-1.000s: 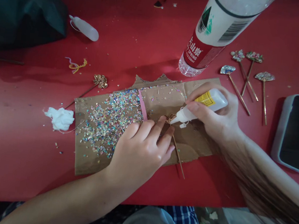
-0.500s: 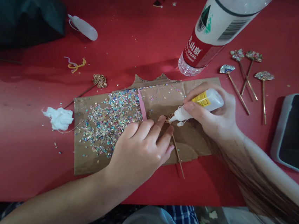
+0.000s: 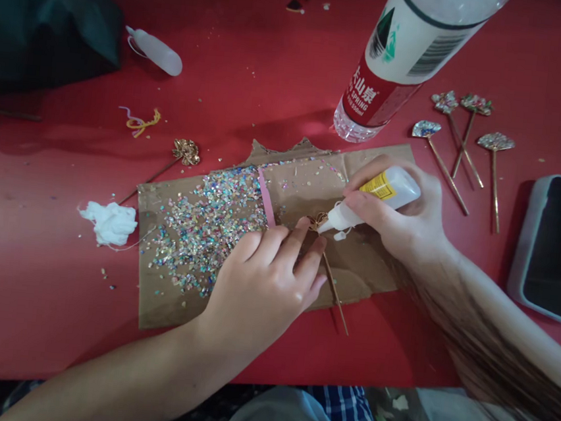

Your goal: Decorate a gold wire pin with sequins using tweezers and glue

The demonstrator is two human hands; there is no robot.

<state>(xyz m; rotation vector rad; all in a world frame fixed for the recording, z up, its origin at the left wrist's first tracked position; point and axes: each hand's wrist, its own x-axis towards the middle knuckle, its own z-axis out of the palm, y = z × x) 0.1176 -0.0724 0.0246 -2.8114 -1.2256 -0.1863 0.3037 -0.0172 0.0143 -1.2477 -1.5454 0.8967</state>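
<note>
My right hand is wrapped round a white glue bottle with a yellow label, tilted with its nozzle down to the left. The nozzle tip meets the gold wire head of a hair stick, whose shaft points toward the table's near edge. My left hand is closed on that head, fingertips pressing it down; part of it is hidden under the fingers. Beneath both lies a sheet of brown cardboard. Colourful shell-like flakes are spread over its left half, beside a pink strip.
A water bottle stands behind the cardboard. Several decorated hair sticks and a phone lie right. Leftward are a crumpled white tissue, a gold flower hair stick, yellow thread, a small squeeze bottle and a dark bag.
The glue nozzle has shifted very slightly at the wire head, and the small cap hanging by it has swung a little. Both hands keep nearly the same place and grip.
</note>
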